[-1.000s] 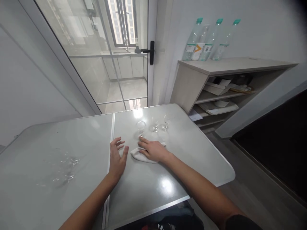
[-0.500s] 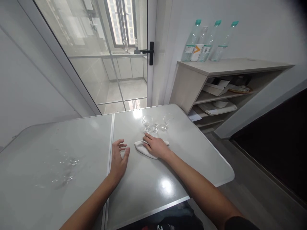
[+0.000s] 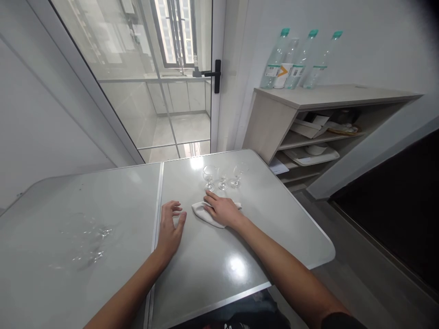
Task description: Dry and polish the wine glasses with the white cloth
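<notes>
My right hand [image 3: 223, 210] lies flat, fingers stretched, on a folded white cloth [image 3: 202, 213] on the grey table [image 3: 212, 269]. My left hand [image 3: 170, 226] rests on the table just left of the cloth, fingers apart and slightly curled, holding nothing. Three small stemmed glasses stand upright just beyond the cloth: the left glass [image 3: 209, 176], the middle glass [image 3: 223, 181] and the right glass [image 3: 238, 174]. Neither hand touches a glass.
More clear glasses [image 3: 92, 240] lie on the table's left half. A seam [image 3: 156, 219] splits the tabletop. A shelf unit [image 3: 310, 123] with bottles [image 3: 295, 59] stands at the right. A glass door [image 3: 154, 77] is behind the table.
The left glass has shifted right, closer to the other two. My right hand and the cloth slid up and right toward the glasses. My left hand curled its fingers a little.
</notes>
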`<state>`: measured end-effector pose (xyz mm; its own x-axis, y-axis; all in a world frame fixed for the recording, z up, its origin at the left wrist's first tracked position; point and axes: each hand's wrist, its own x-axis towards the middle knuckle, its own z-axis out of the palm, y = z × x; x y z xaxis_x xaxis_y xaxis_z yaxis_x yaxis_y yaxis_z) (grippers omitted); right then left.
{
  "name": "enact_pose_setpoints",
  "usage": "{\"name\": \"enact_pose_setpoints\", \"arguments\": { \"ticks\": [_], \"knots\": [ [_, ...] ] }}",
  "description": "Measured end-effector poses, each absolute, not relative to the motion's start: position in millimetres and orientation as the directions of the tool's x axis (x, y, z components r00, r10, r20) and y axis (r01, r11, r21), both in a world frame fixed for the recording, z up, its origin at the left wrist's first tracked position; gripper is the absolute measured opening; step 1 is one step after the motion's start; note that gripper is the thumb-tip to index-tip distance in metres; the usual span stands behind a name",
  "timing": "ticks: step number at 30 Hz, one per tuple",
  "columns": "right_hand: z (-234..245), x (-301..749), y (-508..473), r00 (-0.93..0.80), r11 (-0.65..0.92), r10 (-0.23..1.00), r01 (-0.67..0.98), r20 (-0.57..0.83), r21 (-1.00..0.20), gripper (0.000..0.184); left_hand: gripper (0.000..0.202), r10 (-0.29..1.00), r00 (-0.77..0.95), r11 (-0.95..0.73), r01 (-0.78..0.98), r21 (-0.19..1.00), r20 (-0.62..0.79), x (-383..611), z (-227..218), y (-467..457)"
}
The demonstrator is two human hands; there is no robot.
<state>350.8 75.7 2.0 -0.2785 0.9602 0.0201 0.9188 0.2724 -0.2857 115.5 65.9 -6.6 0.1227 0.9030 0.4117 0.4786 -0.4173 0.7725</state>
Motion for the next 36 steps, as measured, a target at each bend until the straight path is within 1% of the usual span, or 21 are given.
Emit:
{"name": "enact_pose_setpoints", "arguments": {
  "ticks": [8, 11, 17, 21, 24, 27, 30, 33, 36],
  "knots": [
    [2.9, 351.1, 74.9, -0.283, 0.280, 0.959, 0.911, 0.038, -0.303, 0.040, 0.022, 0.903, 0.142, -0.419, 0.498, 0.759, 0.405, 114.2, -9.7, 67.6],
    [2.9, 351.0, 74.6, -0.276, 0.275, 0.960, 0.911, 0.040, -0.308, 0.039, 0.019, 0.903, 0.175, -0.426, 0.502, 0.753, 0.393, 113.6, -10.9, 68.0],
    [1.4, 351.3, 75.4, -0.272, 0.268, 0.962, 0.914, 0.032, -0.305, 0.038, 0.018, 0.905, 0.326, -0.414, 0.527, 0.743, 0.273, 114.4, -13.3, 70.4],
    [5.3, 350.3, 76.1, -0.276, 0.272, 0.961, 0.909, 0.031, -0.316, 0.037, 0.020, 0.905, 0.371, -0.394, 0.543, 0.742, 0.208, 115.6, -14.1, 71.4],
    [11.7, 348.2, 74.9, -0.260, 0.250, 0.965, 0.911, 0.014, -0.326, 0.036, 0.020, 0.896, 0.395, -0.406, 0.548, 0.731, 0.202, 116.2, -15.9, 72.6],
    [17.6, 345.3, 71.3, -0.187, 0.166, 0.981, 0.943, -0.046, -0.288, 0.040, 0.020, 0.888, 0.406, -0.430, 0.560, 0.708, 0.218, 116.7, -18.0, 74.8],
    [19.3, 342.5, 66.2, -0.063, 0.038, 0.991, 0.979, -0.118, -0.198, 0.043, 0.018, 0.891, 0.396, -0.428, 0.575, 0.697, 0.221, 117.2, -20.0, 76.9],
    [18.3, 340.9, 61.5, 0.058, -0.079, 0.985, 0.989, -0.162, -0.125, 0.043, 0.016, 0.897, 0.394, -0.415, 0.596, 0.687, 0.199, 117.0, -22.7, 78.6],
    [20.3, 341.3, 57.4, 0.174, -0.195, 0.964, 0.977, -0.200, -0.090, 0.041, 0.016, 0.896, 0.409, -0.409, 0.614, 0.675, 0.171, 116.6, -25.1, 80.5]
  ]
}}
